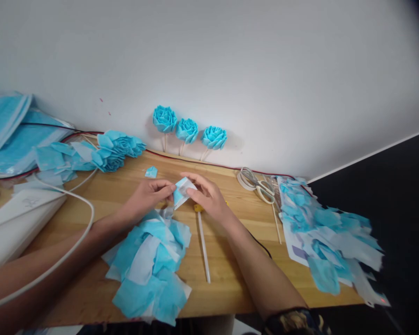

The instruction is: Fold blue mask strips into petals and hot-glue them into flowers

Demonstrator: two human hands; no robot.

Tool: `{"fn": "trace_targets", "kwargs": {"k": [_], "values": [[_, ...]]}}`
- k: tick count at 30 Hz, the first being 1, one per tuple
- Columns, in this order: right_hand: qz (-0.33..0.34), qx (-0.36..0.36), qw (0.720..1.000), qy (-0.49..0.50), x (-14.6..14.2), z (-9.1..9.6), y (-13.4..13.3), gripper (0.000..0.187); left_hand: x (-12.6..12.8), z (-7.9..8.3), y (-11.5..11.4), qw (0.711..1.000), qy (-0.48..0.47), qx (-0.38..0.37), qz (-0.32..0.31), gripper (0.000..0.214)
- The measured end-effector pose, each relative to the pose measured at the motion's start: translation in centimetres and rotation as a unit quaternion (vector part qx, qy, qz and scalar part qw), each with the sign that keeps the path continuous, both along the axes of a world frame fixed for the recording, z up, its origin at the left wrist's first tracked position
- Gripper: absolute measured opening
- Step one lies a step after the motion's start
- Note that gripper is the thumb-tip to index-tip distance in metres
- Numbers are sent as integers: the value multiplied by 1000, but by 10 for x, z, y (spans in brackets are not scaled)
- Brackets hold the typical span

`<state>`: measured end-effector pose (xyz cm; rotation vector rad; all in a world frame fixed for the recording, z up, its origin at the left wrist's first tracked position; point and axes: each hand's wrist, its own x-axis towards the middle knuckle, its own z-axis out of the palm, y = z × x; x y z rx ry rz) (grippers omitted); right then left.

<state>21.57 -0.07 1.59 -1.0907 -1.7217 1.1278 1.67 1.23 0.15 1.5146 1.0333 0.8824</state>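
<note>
Between my two hands is a small piece of blue and white fabric (182, 191), partly folded. My left hand (157, 191) pinches its left edge with thumb and fingertips. On the other side, my right hand (206, 195) grips it, the thumb pressed on the white face. Below my hands lies a loose pile of blue and white fabric pieces (153, 265). A white stick (203, 246) with a yellow end (198, 208) rests on the table under my right hand. One small folded blue piece (151, 172) lies just beyond my left hand.
Three blue fabric flowers (186, 130) on sticks lean against the wall. More flowers (115, 149) lie at left beside blue sheets (7, 135). A white cable (91, 209) loops over my left arm. Scissors (261, 186) and a scrap heap (321, 228) are at right.
</note>
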Motion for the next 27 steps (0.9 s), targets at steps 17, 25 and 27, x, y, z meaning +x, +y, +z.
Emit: {"fn": "trace_targets", "kwargs": {"k": [17, 25, 27], "values": [[-81, 35, 996, -1, -6, -3, 1, 12, 2, 0, -2, 998, -23, -57, -8, 29], [-25, 199, 976, -88, -3, -5, 4, 9, 2, -4, 2, 998, -34, -42, 17, 30], [-22, 227, 967, -116, -2, -6, 4, 12, 2, -4, 2, 998, -44, -38, 17, 30]]}}
